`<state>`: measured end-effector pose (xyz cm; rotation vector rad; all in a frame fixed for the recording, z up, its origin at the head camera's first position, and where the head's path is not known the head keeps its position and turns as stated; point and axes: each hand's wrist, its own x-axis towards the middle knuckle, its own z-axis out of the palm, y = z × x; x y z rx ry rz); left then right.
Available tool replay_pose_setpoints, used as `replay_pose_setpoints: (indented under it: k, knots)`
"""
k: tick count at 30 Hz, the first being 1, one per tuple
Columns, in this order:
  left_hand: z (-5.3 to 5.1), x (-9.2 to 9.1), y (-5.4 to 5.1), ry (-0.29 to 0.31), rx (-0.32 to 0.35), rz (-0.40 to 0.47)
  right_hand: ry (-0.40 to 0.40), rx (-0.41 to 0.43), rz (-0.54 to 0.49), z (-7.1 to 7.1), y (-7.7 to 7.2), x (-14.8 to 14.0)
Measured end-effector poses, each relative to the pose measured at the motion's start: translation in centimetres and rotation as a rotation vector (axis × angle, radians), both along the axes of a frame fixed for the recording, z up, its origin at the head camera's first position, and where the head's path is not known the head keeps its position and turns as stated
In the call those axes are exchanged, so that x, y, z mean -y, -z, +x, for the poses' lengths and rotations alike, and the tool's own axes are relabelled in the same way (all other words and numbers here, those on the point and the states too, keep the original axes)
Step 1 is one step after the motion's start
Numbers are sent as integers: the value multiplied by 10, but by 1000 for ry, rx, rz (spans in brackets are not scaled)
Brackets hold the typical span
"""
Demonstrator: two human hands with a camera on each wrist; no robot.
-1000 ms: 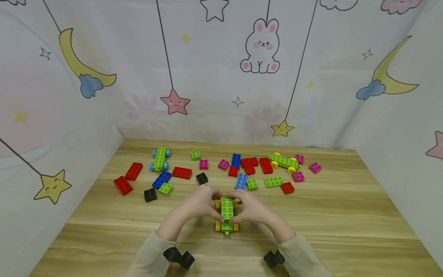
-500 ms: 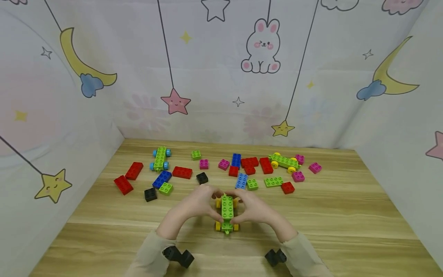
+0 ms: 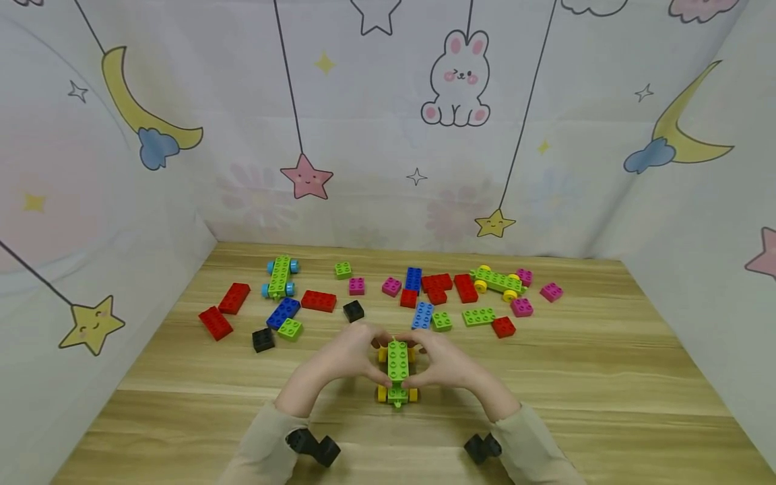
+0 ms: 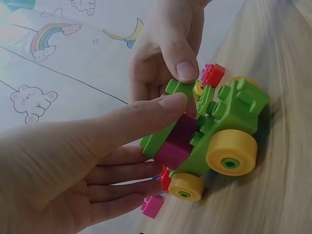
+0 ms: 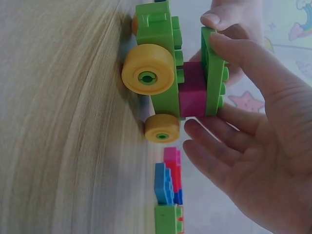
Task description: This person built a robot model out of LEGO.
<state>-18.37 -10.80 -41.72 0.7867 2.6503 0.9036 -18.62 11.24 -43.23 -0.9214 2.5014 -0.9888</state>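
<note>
Green on magenta on green: a person's left hand and right hand grip one long green brick from opposite sides, thumbs at its near end and fingers reaching around its far end. The brick lies atop a magenta brick, which sits on a green wheeled base at the near middle of the wood-grained desk.

The magenta brick supports only the far part of the long brick, leaving a gap beneath the near end; the thumbs there probably keep that overhang from tipping. The matching two-sided hold seems meant to keep the piece level and in line with the base, whose yellow wheels could otherwise let it roll. Whether the studs are fully pressed home cannot be told.

Farther back, the spare pieces lie spread out, likely so each can be seen and picked up singly. A blue-wheeled base stands toward the left, and a second yellow-wheeled base sits at an angle on the right among magenta and red bricks. A black brick and a light blue brick rest just beyond the hands, apparently within easy reach.
</note>
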Motion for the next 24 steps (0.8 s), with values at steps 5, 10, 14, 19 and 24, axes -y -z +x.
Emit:
replay_pose_setpoints:
  k: [5,10,14,19,24]
  knots:
    - [-2,2,2,-3,24,17,-12,-7,-4,0,0,0]
    - [-3,3,2,10,30,30,-36,-42,1,-1,1,-2]
    - [-5,5,4,15,37,42,-43,-1,8,-3,-2,-3]
    - [-7,7,7,27,53,69,-57,60,-33,-9,-7,-9]
    - [-8,8,10,37,47,74,-58,69,-72,-17,-15,-17]
